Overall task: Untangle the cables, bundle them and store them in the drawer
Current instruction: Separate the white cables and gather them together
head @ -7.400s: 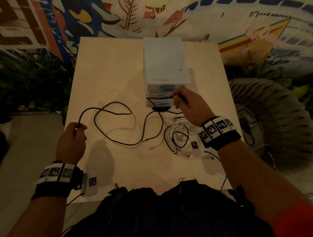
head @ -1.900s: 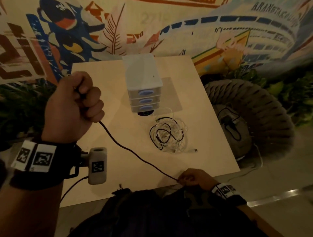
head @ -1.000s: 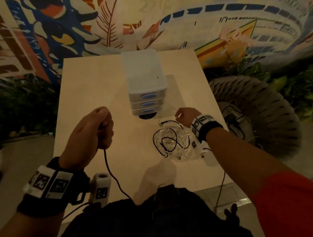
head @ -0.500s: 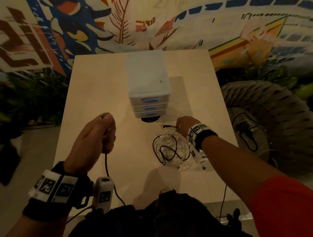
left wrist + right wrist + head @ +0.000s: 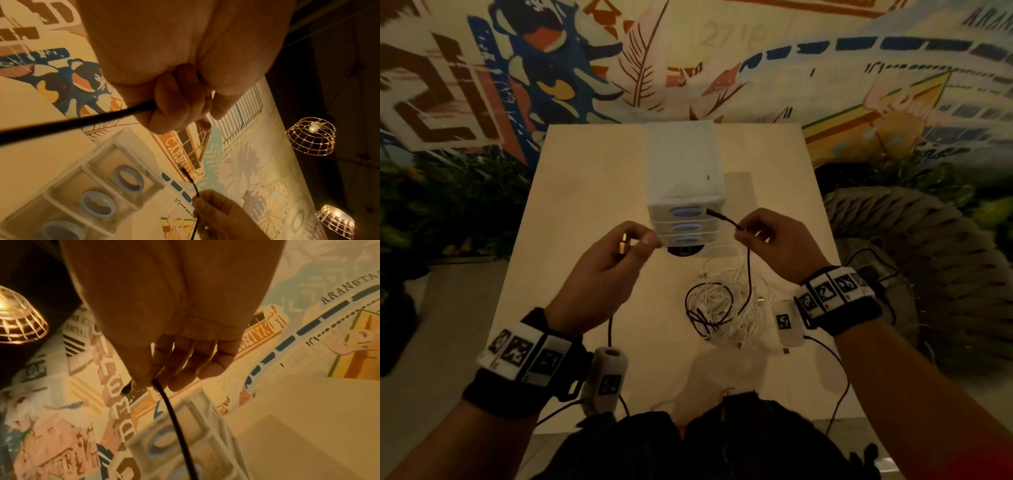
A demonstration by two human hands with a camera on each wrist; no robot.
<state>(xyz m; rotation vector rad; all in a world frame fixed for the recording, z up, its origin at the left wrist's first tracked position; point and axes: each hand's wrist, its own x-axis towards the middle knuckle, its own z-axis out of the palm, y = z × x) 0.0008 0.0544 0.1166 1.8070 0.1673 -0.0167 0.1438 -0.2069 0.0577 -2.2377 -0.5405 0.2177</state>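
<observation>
While both hands are raised in front of the drawer unit (image 5: 685, 219), the 2 ends of the black cable (image 5: 748, 274) are held apart at about the same height. L hand (image 5: 602, 274): fingers curled round the cable just below its gold-tipped plug (image 5: 624, 245), which sticks up out of the fist; the cable drops from the fist toward the body. R hand (image 5: 777, 246): thumb and forefinger pinch the cable a short way behind the thin plug (image 5: 714, 213), which points up-left toward the top drawer; other fingers loosely spread (R wrist view).

Key relation: from the R pinch the cable hangs near-vertical into the tangle of white cables (image 5: 722, 308) on the table (image 5: 585, 205), where a black loop is seen wound among the white. The tangle lies below and just left of the R hand, so R is the nearer; the pull axis is judged to be upward, away from the pile.

Vs. 0.5 s ago: R hand was low at the pile's far edge, now lifted with the plug end; L hand has risen and moved in toward the drawers. All 3 drawers shut; nothing bundled yet.
</observation>
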